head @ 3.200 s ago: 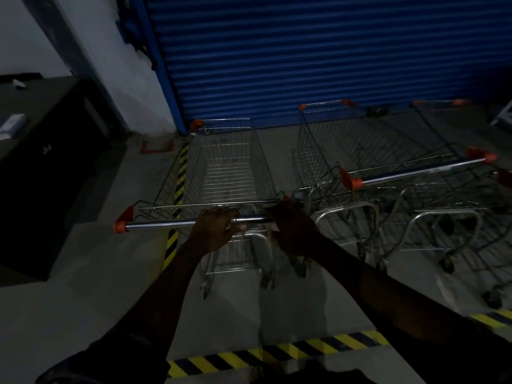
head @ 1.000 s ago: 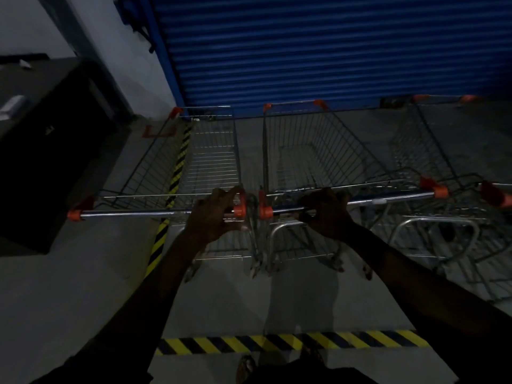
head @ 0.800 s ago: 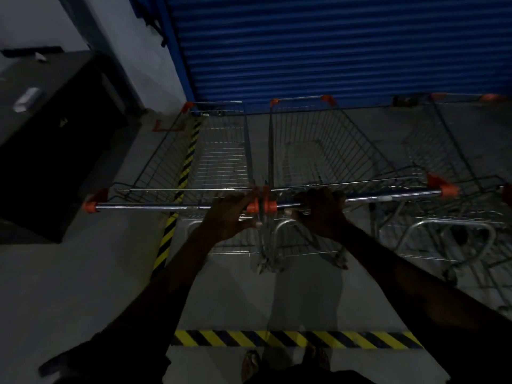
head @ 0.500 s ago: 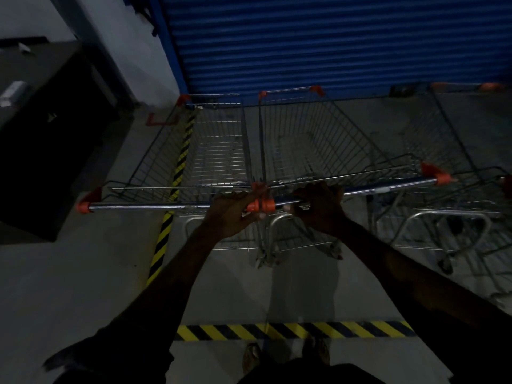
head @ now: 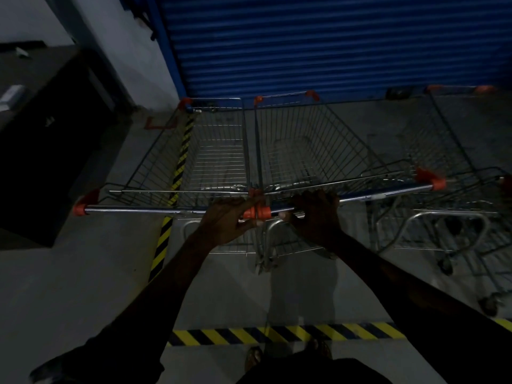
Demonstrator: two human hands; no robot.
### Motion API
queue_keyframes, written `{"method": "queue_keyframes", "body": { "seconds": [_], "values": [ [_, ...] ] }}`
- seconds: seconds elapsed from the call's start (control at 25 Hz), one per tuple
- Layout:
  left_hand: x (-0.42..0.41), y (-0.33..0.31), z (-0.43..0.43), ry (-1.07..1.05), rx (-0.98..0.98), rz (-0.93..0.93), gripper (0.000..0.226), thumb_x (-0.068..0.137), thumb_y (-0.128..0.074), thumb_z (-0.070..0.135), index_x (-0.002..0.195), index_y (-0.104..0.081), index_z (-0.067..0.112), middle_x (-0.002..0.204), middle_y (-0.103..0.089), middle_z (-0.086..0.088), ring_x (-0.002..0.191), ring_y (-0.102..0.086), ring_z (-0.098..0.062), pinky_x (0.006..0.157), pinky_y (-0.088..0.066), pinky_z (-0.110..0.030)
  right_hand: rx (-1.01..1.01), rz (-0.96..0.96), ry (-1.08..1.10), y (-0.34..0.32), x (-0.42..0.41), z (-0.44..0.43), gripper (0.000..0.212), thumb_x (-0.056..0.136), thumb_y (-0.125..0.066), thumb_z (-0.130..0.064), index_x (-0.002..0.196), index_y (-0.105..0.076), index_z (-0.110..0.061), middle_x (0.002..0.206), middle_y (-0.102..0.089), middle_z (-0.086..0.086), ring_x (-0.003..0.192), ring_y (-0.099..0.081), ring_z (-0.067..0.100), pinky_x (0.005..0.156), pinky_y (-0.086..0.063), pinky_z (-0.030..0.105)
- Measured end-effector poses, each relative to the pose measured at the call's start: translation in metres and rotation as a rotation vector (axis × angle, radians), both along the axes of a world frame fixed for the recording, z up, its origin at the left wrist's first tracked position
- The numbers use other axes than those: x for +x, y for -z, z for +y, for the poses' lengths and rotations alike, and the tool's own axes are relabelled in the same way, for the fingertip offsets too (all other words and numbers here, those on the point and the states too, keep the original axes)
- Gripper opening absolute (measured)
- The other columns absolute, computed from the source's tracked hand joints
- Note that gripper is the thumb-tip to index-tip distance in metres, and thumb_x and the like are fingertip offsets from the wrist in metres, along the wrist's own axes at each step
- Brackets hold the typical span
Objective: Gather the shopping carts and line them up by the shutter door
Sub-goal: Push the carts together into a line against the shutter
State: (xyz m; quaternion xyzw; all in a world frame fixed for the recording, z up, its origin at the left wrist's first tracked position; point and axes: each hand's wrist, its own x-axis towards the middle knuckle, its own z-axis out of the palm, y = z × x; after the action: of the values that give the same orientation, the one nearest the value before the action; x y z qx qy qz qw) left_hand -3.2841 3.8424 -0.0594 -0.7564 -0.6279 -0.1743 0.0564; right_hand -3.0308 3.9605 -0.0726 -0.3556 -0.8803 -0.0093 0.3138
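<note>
Two wire shopping carts stand side by side with their noses at the blue shutter door (head: 318, 42). My left hand (head: 230, 220) grips the right end of the left cart's handle (head: 133, 210). My right hand (head: 315, 214) grips the left end of the right cart's handle (head: 388, 194). The orange end caps (head: 256, 213) of the two handles touch between my hands. The left cart's basket (head: 216, 151) and the right cart's basket (head: 304, 145) lie parallel and almost touch. A third cart (head: 457, 212) stands further right, partly cut off.
A dark cabinet (head: 47, 151) stands at the left against the white wall (head: 116, 45). Yellow-black hazard tape (head: 285, 333) crosses the floor near my feet, and another strip (head: 177, 173) runs under the left cart. A red floor marking (head: 160, 124) lies near the shutter's corner.
The right cart has been pulled left and squared up beside the left cart. My right hand went from the left cart's handle to the right cart's handle. Both carts rolled toward the shutter.
</note>
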Motion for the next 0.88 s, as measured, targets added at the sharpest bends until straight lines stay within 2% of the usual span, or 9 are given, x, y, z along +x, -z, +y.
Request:
{"method": "queue_keyframes", "body": {
  "seconds": [0.12,0.28,0.48,0.56,0.76,0.88],
  "values": [
    [-0.001,0.000,-0.003,-0.011,0.010,0.017,0.072,0.096,-0.041,0.075,0.154,-0.041,0.034,0.115,-0.074,-0.004,0.097,-0.071,-0.024,0.080,-0.056,-0.038,-0.035,-0.001,0.026,0.000,-0.001,-0.008,0.037,0.079,-0.068,-0.062,0.100,-0.075,-0.032,0.090,-0.070,-0.008,0.093,-0.062,0.029,0.091,-0.031,0.043],
    [0.002,0.000,-0.004,-0.029,0.043,0.047,0.067,0.095,-0.045,0.070,0.151,-0.045,0.034,0.120,-0.073,-0.002,0.102,-0.071,-0.027,0.082,-0.054,-0.040,-0.063,-0.015,0.068,0.000,-0.002,-0.012,0.041,0.082,-0.060,-0.067,0.101,-0.075,-0.033,0.088,-0.069,-0.009,0.095,-0.062,0.027,0.092,-0.030,0.043],
    [0.000,0.001,-0.004,-0.009,0.027,0.030,0.065,0.094,-0.055,0.061,0.151,-0.044,0.032,0.114,-0.073,-0.006,0.094,-0.071,-0.031,0.076,-0.056,-0.041,-0.079,-0.029,0.101,0.000,-0.004,-0.018,0.048,0.083,-0.052,-0.070,0.102,-0.075,-0.032,0.091,-0.070,-0.008,0.095,-0.062,0.028,0.091,-0.031,0.044],
    [0.001,-0.001,-0.004,-0.009,0.009,0.028,0.066,0.093,-0.052,0.061,0.152,-0.041,0.033,0.112,-0.073,-0.008,0.093,-0.070,-0.033,0.075,-0.055,-0.042,-0.085,-0.014,0.106,0.000,-0.003,-0.021,0.049,0.083,-0.051,-0.070,0.101,-0.075,-0.031,0.090,-0.070,-0.007,0.094,-0.062,0.029,0.090,-0.030,0.043],
    [0.001,-0.002,-0.006,-0.023,-0.039,-0.002,0.068,0.092,-0.045,0.065,0.155,-0.038,0.038,0.124,-0.071,-0.004,0.104,-0.069,-0.031,0.081,-0.054,-0.041,-0.046,0.010,0.131,-0.002,-0.004,-0.025,0.048,0.080,-0.053,-0.070,0.094,-0.076,-0.030,0.088,-0.072,-0.007,0.094,-0.065,0.029,0.088,-0.027,0.040],
    [0.001,-0.002,-0.004,-0.019,-0.065,-0.028,0.068,0.092,-0.046,0.064,0.155,-0.037,0.040,0.130,-0.069,-0.004,0.108,-0.069,-0.031,0.082,-0.055,-0.040,-0.055,0.019,0.125,-0.003,-0.002,-0.024,0.042,0.075,-0.061,-0.064,0.092,-0.077,-0.030,0.088,-0.072,-0.007,0.093,-0.067,0.029,0.088,-0.026,0.040]
  ]
}}
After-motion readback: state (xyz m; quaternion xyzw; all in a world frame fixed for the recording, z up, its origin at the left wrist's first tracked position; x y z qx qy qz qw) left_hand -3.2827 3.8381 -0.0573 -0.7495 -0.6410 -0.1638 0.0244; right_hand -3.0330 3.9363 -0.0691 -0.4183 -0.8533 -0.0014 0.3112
